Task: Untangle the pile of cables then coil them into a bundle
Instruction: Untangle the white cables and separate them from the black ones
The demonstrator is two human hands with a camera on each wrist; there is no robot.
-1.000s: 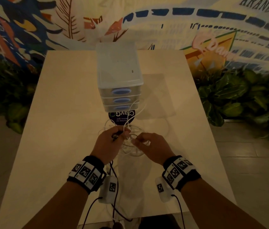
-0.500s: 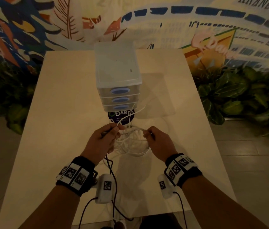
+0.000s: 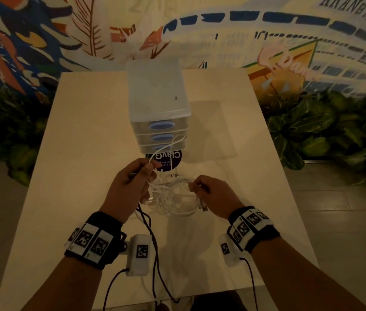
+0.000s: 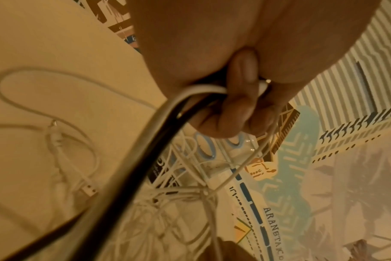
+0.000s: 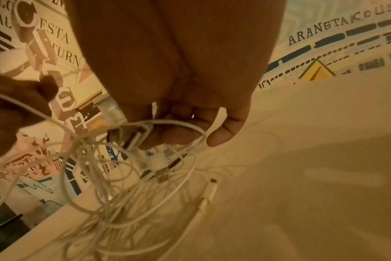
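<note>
A tangle of thin white cables [image 3: 170,198] lies on the pale table [image 3: 83,153] between my hands. My left hand [image 3: 132,185] grips a white cable and a black cable [image 3: 153,241]; the left wrist view shows its fingers [image 4: 239,106] curled round both. A white loop [image 3: 166,149] rises from that hand toward the drawers. My right hand [image 3: 213,194] pinches strands of the tangle; in the right wrist view its fingers [image 5: 174,134] curl round white loops [image 5: 127,185] that hang to the table, with a loose white plug [image 5: 210,190] lying beside them.
A small translucent drawer unit [image 3: 158,104] with blue oval handles stands just beyond the tangle, a dark round label [image 3: 168,160] at its foot. Green plants [image 3: 325,133] flank the table on both sides. A painted wall is behind. The near table edge [image 3: 177,299] is close.
My hands have drawn apart, the left up and left, the right to the right, stretching white strands between them. The view has shifted slightly closer.
</note>
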